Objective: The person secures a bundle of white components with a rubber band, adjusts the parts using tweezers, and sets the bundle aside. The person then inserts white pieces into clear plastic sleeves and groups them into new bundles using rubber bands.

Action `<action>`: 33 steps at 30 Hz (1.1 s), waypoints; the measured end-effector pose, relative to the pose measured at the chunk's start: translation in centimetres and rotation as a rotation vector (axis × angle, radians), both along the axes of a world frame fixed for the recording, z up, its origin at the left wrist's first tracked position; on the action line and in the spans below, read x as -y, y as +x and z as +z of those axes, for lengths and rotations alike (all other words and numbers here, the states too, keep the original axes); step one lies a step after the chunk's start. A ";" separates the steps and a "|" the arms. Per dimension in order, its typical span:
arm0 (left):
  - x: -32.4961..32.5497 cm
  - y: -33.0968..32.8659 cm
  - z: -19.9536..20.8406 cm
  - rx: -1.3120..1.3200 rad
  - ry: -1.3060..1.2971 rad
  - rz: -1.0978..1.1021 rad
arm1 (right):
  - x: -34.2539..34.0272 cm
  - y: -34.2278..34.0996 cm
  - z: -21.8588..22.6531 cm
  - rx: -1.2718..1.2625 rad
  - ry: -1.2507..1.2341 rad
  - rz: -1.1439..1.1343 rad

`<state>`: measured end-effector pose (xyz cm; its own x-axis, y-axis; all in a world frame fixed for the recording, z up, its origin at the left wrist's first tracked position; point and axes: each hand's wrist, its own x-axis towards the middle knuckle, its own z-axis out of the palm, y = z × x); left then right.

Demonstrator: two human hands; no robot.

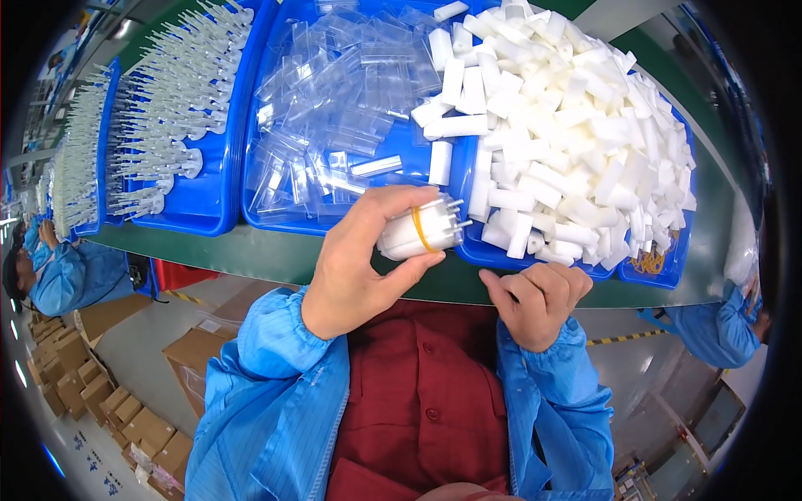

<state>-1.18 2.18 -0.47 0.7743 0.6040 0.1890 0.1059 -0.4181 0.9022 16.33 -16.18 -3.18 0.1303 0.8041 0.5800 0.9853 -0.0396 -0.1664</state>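
Got a white banded bundle [401, 240] here, up in the left hand [347, 259], just over the near edge of the green bench [284, 260], about in front of the join between the tray of clear pieces [284, 223] and the tray of white pieces [501, 259].

Looks pretty light, honestly. Going by the loose white pieces [585, 142], probably a bit soft and likely to dent under a hard squeeze. Seems to be cinched by just one yellow band [420, 230] round the middle, so could shift or slide lengthwise with rough twisting. Might be slightly slippery on the smooth outside too. Would baby the thin prongs [455, 222] sticking out of the right end: probably stiff, maybe easy to bend or snap. Best to hold round the barrel, close to the band, and keep clear of that end.

As for pose: clamped on the bundle on the left, with fingers wrapped over the far side and thumb pressing the near side. Lying roughly sideways, with prongs aimed right.

Over at the right hand [539, 301]: poised just in front of the white-piece tray, back of the hand up, fingers half curled and bunched, thumb standing apart toward the left. Not gripping anything visible. Elbows bent, with both blue sleeves [276, 334] close to the body.
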 end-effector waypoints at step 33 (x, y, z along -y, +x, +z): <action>-0.3 -0.6 1.5 0.012 -0.081 -0.113 | -4.7 0.7 3.7 -1.616 -0.284 0.426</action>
<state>-1.73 2.46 1.05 0.8364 0.5266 0.1524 0.0516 -0.3525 0.9344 17.00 -11.48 0.52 0.1644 0.9834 -0.0769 -0.2234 -0.0388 -0.9739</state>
